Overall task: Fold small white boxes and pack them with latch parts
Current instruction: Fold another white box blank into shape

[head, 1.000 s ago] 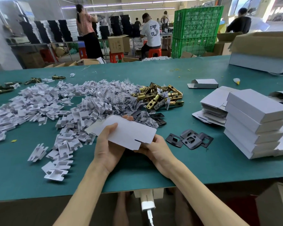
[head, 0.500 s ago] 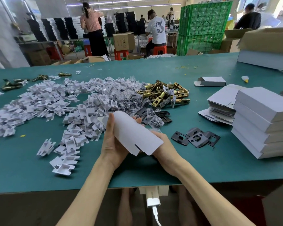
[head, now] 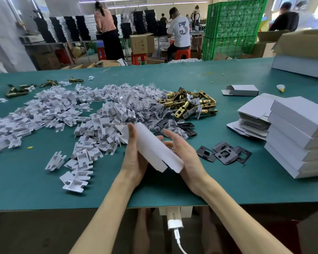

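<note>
Folded boxes (head: pixel 297 136) stacked at right; current box blank (head: pixel 154 149) only curled, held above the table's near edge, left hand (head: pixel 136 158) gripping it, right hand (head: pixel 184 154) bracing with loose fingers; brass latches (head: pixel 191 103) lie unpacked.

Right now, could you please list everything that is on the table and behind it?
table: one, green, under everything
box blank: one, white, curved, held front centre
cardboard inserts: many, white, heaped left
latch bolts: pile, brass, centre
strike plates: several, black, right of the blank
folded boxes: stack, white, right edge
flat blanks: stack, white, left of that stack
crates: stacked, green, far behind
left hand: grips the blank
right hand: straight fingers against the blank
</note>
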